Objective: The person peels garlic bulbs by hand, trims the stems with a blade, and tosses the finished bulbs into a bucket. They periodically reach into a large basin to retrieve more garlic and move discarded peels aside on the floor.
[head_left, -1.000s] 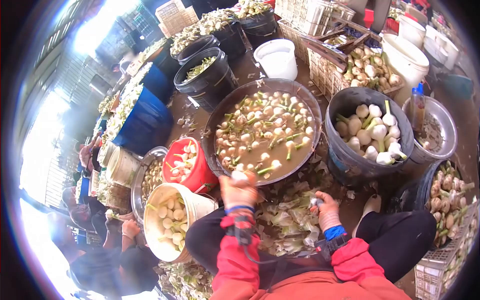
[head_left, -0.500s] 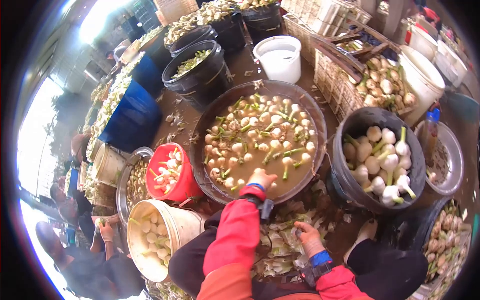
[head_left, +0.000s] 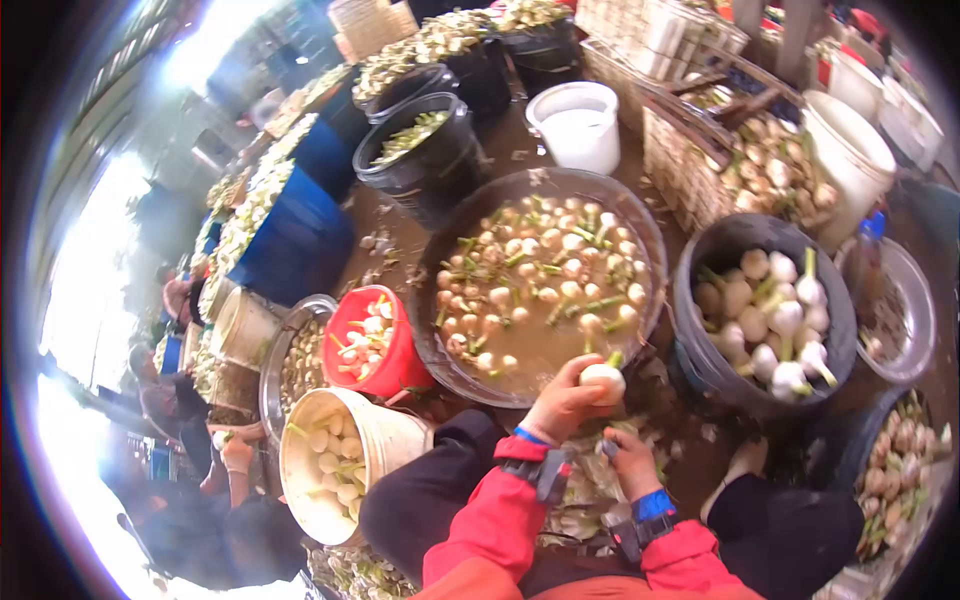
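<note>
My left hand [head_left: 568,404] grips a pale garlic bulb [head_left: 602,384] with a short green stem, at the near rim of the wide dark tub [head_left: 655,300]. Murky water fills that tub, and many stemmed garlic bulbs [head_left: 545,262] float in it. Close by on the right, my right hand [head_left: 633,466] is closed, lower than the left. A small dark tip [head_left: 609,449] shows at its fingers; what kind of tool it belongs to is not clear. Below both hands lies a heap of peeled garlic skins [head_left: 580,490].
On the right stands a dark bucket [head_left: 685,345] of cleaned garlic. To the left are a red bucket [head_left: 400,350] and a cream bucket [head_left: 395,440], both holding garlic. A white bucket [head_left: 590,150] stands behind the tub. Another person's hand [head_left: 237,455] shows at far left.
My left hand has come up out of the tub's water and back toward me, now with a garlic bulb in it. My right hand stays low, near the left one. The view has shifted slightly.
</note>
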Tool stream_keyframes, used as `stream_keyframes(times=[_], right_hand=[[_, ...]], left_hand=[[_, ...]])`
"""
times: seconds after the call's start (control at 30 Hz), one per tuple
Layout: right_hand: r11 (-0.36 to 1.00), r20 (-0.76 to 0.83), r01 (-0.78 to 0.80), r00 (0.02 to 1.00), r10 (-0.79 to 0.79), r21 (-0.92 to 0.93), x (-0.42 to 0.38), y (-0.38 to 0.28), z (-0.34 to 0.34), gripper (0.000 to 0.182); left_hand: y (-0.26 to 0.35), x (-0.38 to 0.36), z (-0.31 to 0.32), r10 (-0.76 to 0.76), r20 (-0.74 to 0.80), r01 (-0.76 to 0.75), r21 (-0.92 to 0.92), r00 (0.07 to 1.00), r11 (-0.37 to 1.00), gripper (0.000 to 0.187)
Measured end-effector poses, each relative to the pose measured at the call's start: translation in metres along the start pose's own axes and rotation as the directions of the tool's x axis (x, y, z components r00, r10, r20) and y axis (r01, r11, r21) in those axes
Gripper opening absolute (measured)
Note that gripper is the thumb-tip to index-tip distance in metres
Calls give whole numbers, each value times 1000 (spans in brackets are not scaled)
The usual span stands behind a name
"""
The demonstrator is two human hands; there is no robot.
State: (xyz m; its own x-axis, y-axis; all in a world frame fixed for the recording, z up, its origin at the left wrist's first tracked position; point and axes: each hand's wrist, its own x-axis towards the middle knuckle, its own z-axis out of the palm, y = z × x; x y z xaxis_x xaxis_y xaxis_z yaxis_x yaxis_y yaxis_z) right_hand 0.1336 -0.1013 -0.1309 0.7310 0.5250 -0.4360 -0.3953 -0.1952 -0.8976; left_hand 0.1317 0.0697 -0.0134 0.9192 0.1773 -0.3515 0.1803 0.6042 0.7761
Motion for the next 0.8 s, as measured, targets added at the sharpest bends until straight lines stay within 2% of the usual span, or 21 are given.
stream_keyframes(times=[0.03,0.1,0.17,0.2,0.23,0.3,0.37,0.4,0.43,0.47,0.5,0.57,0.6,0.63,0.7,0.73,0.77,0.8], right_hand=[[997,-10,55,998,-56,-47,-2,-11,-5,28],[929,17,-102,995,103,357,-10,-32,-8,29],[894,11,-47,999,47,446,-30,-73,-10,31],[867,111,-71,994,18,493,-37,-85,-12,31],[839,212,-95,977,-25,536,-41,-92,-14,31],[923,266,-18,960,-93,385,-38,-76,-17,32],[926,244,-30,967,-68,375,-46,-75,-17,32],[925,235,-23,969,-72,380,-48,-73,-15,32],[970,168,67,980,-108,233,-48,-72,-13,29],[987,107,145,983,-152,73,-49,-71,-10,27],[986,103,150,982,-157,73,-49,-70,-8,27],[962,-15,75,997,-82,-261,-51,-73,-2,24],[974,-58,51,996,-65,-220,-46,-62,2,23],[974,-61,51,996,-66,-220,-47,-63,1,23],[962,-16,70,997,-77,-263,-49,-63,0,29],[963,-20,68,997,-75,-260,-47,-59,0,29],[972,-29,143,988,-151,-186,-44,-54,2,33],[969,-45,219,973,-225,-111,-42,-49,4,37]], left_hand=[[-2,-20,12,13,-3,-13,-126,1000,992,50],[-18,-48,18,62,0,-58,-327,998,943,49],[-37,-67,8,57,-10,-57,-242,998,969,47],[-42,-75,16,105,-81,-118,-172,991,978,49],[-43,-84,19,68,-96,-82,-142,993,986,52],[-49,-96,23,74,-103,-62,116,992,991,55],[-63,-101,26,75,-99,-56,182,992,982,61],[-73,-100,23,256,-58,-191,513,965,837,65],[-73,-99,29,410,45,-293,770,911,567,69],[-69,-104,35,459,115,-276,913,881,300,74],[-69,-105,39,460,122,-282,912,879,298,74],[-71,-107,45,441,184,-211,977,879,12,73],[-71,-107,46,431,186,-197,980,883,-19,74],[-71,-107,47,430,189,-200,980,883,-20,74],[-71,-109,47,409,39,-125,975,912,186,81],[-71,-110,46,406,41,-126,975,913,185,81],[-71,-112,45,384,-88,-180,774,919,608,89],[-70,-113,43,305,-194,-209,400,932,892,97]])
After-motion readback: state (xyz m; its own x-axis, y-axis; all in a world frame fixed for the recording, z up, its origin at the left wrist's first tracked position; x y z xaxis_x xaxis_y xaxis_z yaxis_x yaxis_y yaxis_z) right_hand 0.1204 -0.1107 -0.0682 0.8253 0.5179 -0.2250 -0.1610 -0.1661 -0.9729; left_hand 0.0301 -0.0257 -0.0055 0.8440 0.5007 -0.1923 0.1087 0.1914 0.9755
